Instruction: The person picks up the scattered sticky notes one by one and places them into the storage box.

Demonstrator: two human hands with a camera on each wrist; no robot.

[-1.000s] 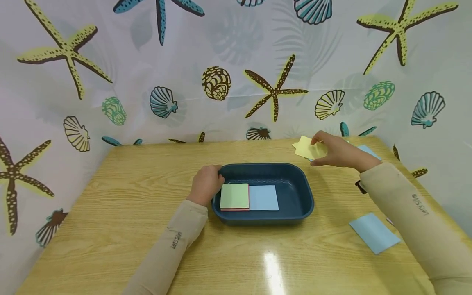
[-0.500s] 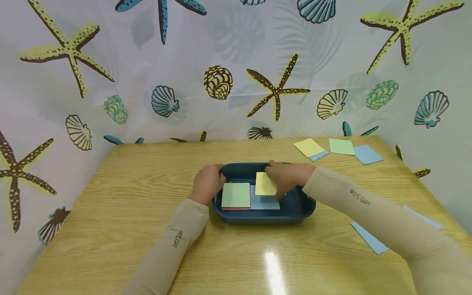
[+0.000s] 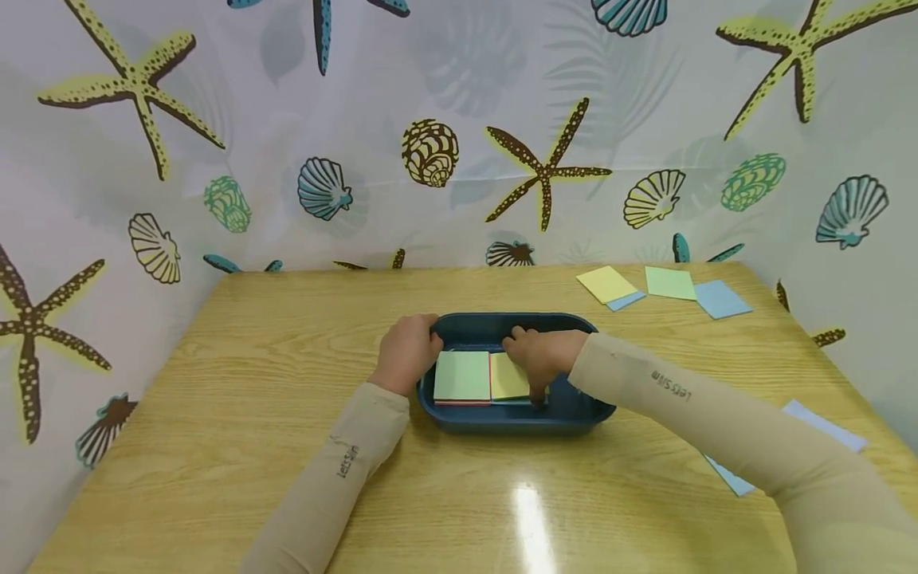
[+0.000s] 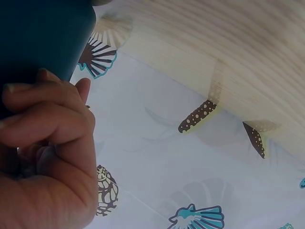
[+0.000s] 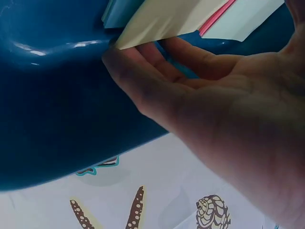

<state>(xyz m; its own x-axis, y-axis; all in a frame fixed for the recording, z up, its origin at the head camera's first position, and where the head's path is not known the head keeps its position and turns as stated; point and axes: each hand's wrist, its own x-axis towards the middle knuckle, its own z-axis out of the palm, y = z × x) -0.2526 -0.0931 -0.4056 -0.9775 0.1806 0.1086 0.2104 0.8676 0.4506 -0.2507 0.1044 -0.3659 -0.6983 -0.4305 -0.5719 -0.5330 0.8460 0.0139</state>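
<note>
Backdrop [image 3: 469, 60]: shell and starfish print; I find no words on it.
Table [image 3: 272, 430]: wood-grain top under everything.
Right sleeve [image 3: 724, 422]: crosses the tray's right end and hides part of a blue sheet [image 3: 733, 478] at near right; if the arm lowers, I reckon it could drag that sheet.
Left sleeve [image 3: 358, 462]: comes in from the near edge.
Tray [image 3: 512, 424]: dark blue, mid-table; an uneven pull on its rim could slide or tip it and shift the papers.
Right hand [image 3: 541, 357]: inside the tray, thumb and fingers pinching the yellow note by its edges.
Left hand [image 3: 407, 351]: fingers curled over the tray's left rim, toward the far corner.
Green-topped stack [image 3: 462, 376]: left in the tray, red edge showing; a sideways nudge could skew it.
Yellow note [image 3: 506, 376]: in the tray, right of the stack, over pale blue paper [image 3: 505, 401]; a tight pinch may bend it, an uneven release may set it crooked.
Lettering [image 3: 347, 461]: small and dark on both sleeves; I read roughly "Let's Slim" on the left, the right one being upside down. I make out no other writing.
</note>
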